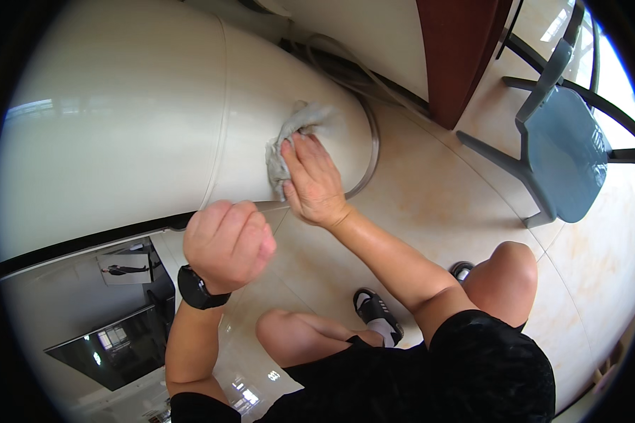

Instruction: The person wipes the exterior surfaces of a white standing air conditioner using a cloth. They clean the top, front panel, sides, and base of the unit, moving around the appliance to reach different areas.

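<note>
A grey-white cloth (279, 161) lies bunched against the glossy cream rounded surface of a large cylindrical appliance (137, 127), near its end. My right hand (315, 180) presses on the cloth, fingers extended over its edge. My left hand (230, 246), with a black watch on the wrist, is raised in front of the appliance's lower edge, fingers curled into a fist. Nothing shows in the left hand, though its palm side is hidden. A thin seam line runs across the appliance to the left of the cloth.
A blue-grey chair (566, 153) stands on the tiled floor (428, 180) at the right. A hose (349, 69) runs behind the appliance beside a dark red panel (457, 53). A television (116, 343) is at lower left. My bent knees and a black slipper (378, 317) are below.
</note>
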